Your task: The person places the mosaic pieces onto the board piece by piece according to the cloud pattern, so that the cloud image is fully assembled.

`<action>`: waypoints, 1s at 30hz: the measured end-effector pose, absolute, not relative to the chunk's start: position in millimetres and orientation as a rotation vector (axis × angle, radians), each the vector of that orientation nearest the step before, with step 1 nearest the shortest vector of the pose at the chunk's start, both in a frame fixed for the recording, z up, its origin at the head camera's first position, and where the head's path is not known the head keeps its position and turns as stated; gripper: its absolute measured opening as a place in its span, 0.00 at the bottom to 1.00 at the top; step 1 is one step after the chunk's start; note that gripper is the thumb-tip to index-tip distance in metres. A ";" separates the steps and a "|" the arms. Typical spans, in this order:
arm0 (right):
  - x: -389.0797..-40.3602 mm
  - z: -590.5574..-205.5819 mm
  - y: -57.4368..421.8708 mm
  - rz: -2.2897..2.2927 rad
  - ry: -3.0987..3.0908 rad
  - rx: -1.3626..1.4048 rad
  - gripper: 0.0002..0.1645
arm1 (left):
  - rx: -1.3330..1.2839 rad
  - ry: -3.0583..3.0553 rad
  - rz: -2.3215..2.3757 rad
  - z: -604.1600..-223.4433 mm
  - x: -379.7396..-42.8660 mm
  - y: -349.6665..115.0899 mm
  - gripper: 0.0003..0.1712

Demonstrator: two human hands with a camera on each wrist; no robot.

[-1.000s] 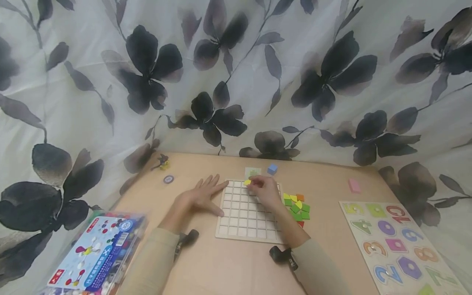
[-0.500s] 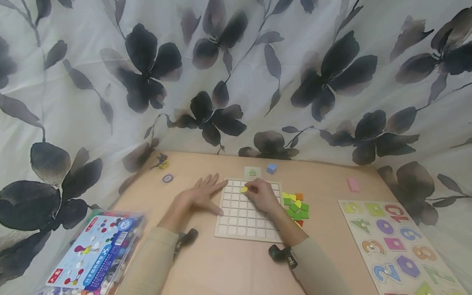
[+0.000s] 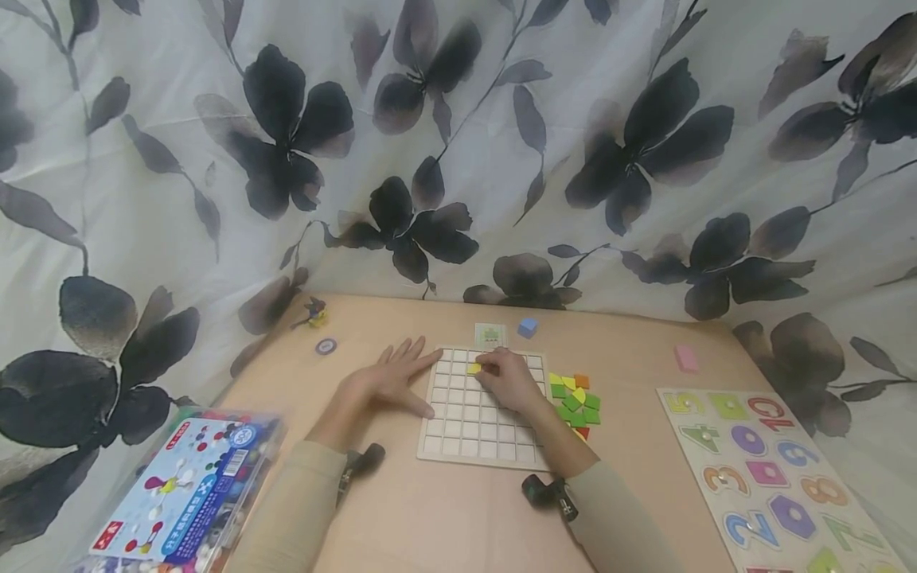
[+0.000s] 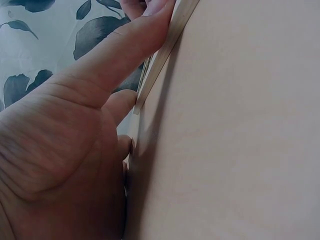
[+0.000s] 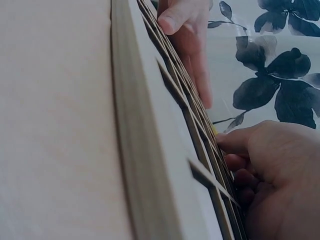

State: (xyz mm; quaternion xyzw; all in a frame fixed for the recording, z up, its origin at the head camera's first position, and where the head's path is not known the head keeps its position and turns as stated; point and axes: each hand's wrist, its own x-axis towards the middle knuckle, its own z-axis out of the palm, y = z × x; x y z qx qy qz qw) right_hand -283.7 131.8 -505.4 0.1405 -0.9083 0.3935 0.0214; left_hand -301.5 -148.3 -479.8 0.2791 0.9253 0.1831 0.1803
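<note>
A pale wooden board point(image 3: 458, 451) with a raised grid of square cells lies flat on the table. With fingers spread, my left hand point(image 3: 380, 384) rests along its left side; in the left wrist view the thumb point(image 4: 125, 47) touches the board's edge. My right hand point(image 3: 512, 380) is over the upper part of the grid. Between its thumb and fingertips it pinches a small yellow tile point(image 3: 474, 368), partly covered by the fingers. Only a sliver of yellow shows past the thumb in the right wrist view.
Loose green, yellow and orange tiles point(image 3: 575, 403) lie right of the board. Behind it are a small printed card point(image 3: 490, 335) and a blue block point(image 3: 528, 328). A molecular-model box point(image 3: 179, 493) stands left, a number puzzle point(image 3: 723, 446) and pink block point(image 3: 686, 358) right.
My right hand has brought the yellow tile from the board's far edge slightly nearer, into the grid, uncovering the card. During the last half second it has barely moved. The left hand stays put.
</note>
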 end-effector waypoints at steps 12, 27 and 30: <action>-275.8 -483.2 142.3 1.359 -2.694 0.486 0.21 | 0.797 2.610 0.512 -478.7 -301.8 -147.8 0.71; -259.1 -424.3 193.3 1.130 -2.618 0.511 0.21 | 0.800 2.619 0.530 -476.2 -299.7 -148.2 0.70; -260.1 -422.4 207.3 1.129 -2.643 0.459 0.20 | 0.799 2.613 0.532 -476.2 -299.2 -147.4 0.70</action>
